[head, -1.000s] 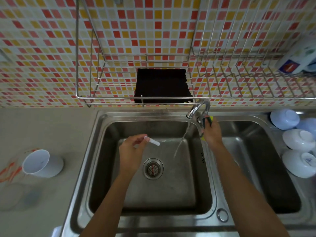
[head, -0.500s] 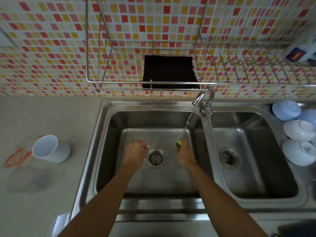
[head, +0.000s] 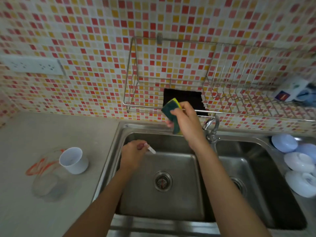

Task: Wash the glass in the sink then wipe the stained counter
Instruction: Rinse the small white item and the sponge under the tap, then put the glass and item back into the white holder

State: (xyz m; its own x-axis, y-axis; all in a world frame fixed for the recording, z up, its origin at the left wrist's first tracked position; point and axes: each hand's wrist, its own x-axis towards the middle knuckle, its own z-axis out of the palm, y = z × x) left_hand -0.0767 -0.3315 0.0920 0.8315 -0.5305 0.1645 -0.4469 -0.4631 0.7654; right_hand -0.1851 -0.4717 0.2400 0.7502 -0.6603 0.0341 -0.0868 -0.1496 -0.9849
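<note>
My left hand (head: 133, 154) hovers over the back left of the left sink basin (head: 171, 206). Its fingers are closed on a clear glass (head: 151, 150), of which only a white glint shows. My right hand (head: 186, 122) is raised above the basin's back rim and grips a green and yellow sponge (head: 171, 111) in front of the wall rack. An orange stain (head: 37, 166) marks the grey counter at the left. No water stream shows at the faucet (head: 212, 127).
A white cup (head: 73, 159) lies tipped beside the stain, with a clear glass item (head: 49, 185) in front of it. A black cloth (head: 186, 98) hangs on the wire rack (head: 248, 103). Several pale bowls (head: 299, 161) sit right of the second basin. A wall socket (head: 32, 65) is at the left.
My right hand has lifted the sponge from the basin floor up to the rack. My left hand rose slightly with the glass. The water stream is no longer visible.
</note>
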